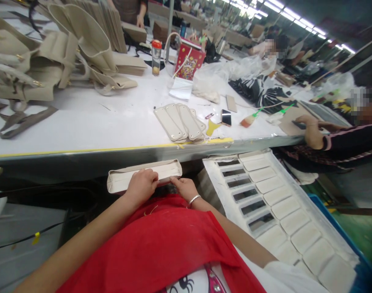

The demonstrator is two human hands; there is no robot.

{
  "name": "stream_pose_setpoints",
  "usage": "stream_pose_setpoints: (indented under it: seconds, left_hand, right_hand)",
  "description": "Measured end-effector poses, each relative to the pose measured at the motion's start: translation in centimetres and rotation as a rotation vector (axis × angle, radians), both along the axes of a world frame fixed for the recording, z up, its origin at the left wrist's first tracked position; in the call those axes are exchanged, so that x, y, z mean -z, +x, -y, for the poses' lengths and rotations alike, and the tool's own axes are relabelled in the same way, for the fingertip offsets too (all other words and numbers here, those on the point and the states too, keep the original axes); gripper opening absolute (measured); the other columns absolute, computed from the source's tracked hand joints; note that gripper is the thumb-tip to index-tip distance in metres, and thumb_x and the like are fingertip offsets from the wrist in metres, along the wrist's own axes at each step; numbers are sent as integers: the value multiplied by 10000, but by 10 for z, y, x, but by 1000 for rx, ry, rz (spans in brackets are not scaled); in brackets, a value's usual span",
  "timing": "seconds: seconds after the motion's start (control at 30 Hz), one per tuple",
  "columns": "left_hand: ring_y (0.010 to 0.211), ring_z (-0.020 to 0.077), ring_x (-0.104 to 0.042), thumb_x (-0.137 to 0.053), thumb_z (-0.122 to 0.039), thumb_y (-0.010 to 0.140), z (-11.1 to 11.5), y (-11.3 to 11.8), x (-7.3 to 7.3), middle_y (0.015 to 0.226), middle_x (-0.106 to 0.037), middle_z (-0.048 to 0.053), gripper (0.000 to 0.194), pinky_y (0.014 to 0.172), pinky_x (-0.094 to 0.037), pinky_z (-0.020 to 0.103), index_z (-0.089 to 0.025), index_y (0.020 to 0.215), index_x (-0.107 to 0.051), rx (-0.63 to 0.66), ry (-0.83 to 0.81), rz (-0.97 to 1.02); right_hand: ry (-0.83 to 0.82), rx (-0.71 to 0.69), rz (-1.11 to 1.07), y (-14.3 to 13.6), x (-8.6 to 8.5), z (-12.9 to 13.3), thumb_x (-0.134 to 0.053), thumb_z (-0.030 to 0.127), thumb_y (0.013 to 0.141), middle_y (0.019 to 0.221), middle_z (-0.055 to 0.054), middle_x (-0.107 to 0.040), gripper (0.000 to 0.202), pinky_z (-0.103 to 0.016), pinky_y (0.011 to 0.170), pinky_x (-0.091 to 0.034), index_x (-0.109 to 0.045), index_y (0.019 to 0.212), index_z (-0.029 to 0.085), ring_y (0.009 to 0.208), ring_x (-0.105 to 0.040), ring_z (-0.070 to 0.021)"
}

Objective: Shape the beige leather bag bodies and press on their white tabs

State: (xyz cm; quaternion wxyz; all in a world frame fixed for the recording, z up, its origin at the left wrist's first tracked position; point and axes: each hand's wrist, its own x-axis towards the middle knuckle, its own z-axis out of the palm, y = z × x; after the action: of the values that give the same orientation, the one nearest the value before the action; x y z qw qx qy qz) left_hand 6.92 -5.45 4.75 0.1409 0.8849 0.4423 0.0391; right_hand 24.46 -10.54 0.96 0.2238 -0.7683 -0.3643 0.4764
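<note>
An open beige bag with a pale lining sits at my lap, just below the table's front edge, its long opening facing up. My left hand is closed over the bag's near rim, with its fingers curled at the middle of that side. Close to the right end, my right hand pinches the same rim, its thumb on the edge and the other fingers mostly out of sight. The bag's lower body is hidden behind my hands and the red apron.
On the white table lie beige strap pieces, a phone and a glue bottle. Several beige bags are piled at left. To my right stands a rack of pale panels. A co-worker's arm rests farther right.
</note>
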Motion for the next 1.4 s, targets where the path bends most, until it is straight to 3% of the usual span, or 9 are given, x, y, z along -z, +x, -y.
stream_pose_setpoints:
  seconds: [0.17,0.4,0.63,0.8,1.0,1.4]
  left_hand:
    - [757,209,-580,-439,-274,812,-3,1,-10,779,-652,64,223,641,-373,298,-201,720,-628,-38,-79,-37]
    - [742,222,-591,-471,-385,804,-11,2,-16,777,-669,79,276,635,-366,304,-199,718,-656,-71,-212,-61]
    - [717,210,-596,-477,-384,810,-17,-1,-11,745,-674,63,267,620,-360,293,-202,712,-646,-80,-225,-29]
    - [707,203,-589,-551,-386,769,-21,-15,-6,782,-671,61,251,616,-355,285,-185,908,-611,-153,-161,-35]
    - [752,204,-580,-470,-369,819,-25,-39,1,776,-665,52,238,641,-358,291,-207,728,-619,-56,-246,-24]
    - [814,235,-584,-451,-335,840,-19,-41,-10,806,-667,79,242,694,-363,333,-183,766,-625,-93,-179,-117]
  right_hand:
    - [-281,111,-517,-15,-21,-3,-304,451,934,566,0,-535,440,-221,465,-436,-457,649,153,492,-603,-130]
    - [-414,178,-738,-21,-34,-9,-242,384,962,621,-19,-595,401,-300,552,-524,-483,768,130,561,-659,-165]
    - [-421,234,-814,-30,-35,-15,-277,324,967,582,-7,-603,388,-191,454,-470,-554,805,106,457,-593,-88]
    - [-362,287,-819,-39,-35,-18,-288,308,973,578,6,-606,392,-171,421,-443,-570,804,94,403,-546,-58]
    - [-361,263,-798,-45,-30,-22,-311,323,970,641,-17,-636,365,-179,435,-447,-571,859,92,421,-551,-59]
    - [-344,145,-794,-74,-15,-27,-271,318,971,676,-47,-639,394,-191,410,-438,-573,834,106,427,-560,-83]
